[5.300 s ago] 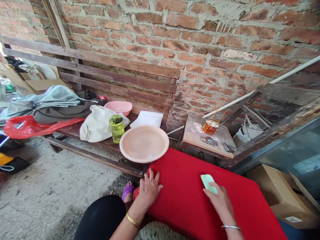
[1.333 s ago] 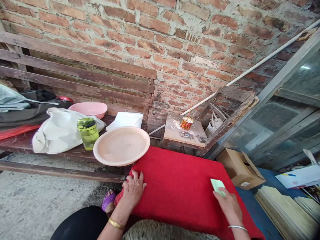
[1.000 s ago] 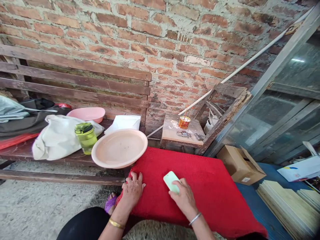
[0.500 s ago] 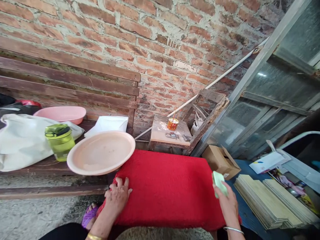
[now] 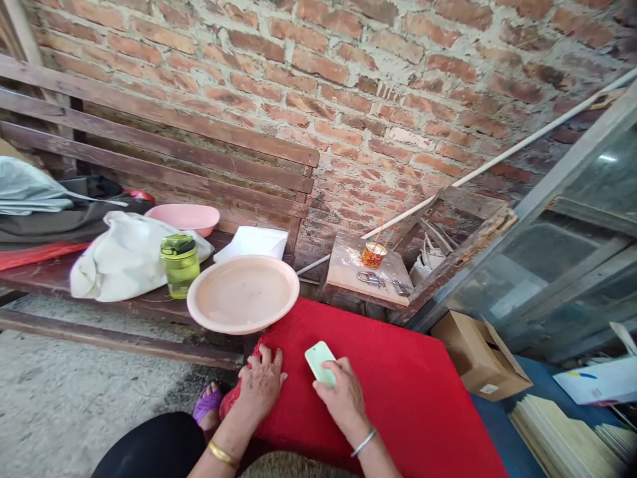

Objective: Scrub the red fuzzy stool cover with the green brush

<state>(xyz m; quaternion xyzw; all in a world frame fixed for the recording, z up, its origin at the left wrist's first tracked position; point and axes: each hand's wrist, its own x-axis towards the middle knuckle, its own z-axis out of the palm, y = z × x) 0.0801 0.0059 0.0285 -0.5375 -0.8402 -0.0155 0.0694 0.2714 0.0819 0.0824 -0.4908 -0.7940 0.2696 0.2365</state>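
Observation:
My right hand (image 5: 343, 398) grips a pale green brush (image 5: 318, 362) with rounded corners and a small hole near one end. Its underside faces the red cloth (image 5: 398, 378) and is hidden, so I cannot see bristles. That cloth covers a low flat surface in front of me. To the left, my left hand (image 5: 261, 382) lies with fingers spread on the cloth's left edge, holding nothing. Just beyond it, a pale pink basin (image 5: 243, 292) with water in it sits at the bench end.
On the wooden bench (image 5: 124, 302) are a green bottle (image 5: 180, 265), a white bag (image 5: 124, 255) and a pink tub (image 5: 186, 218). A small wooden chair (image 5: 343, 265) bears a patterned cup (image 5: 373, 255) and a padlock (image 5: 369, 279). At right stand a cardboard box (image 5: 472, 352) and stacked boards (image 5: 557, 438).
My right hand has brought the brush from the cloth's right edge leftward to near my left hand. The view has turned left; my left hand stays on the cloth's left edge.

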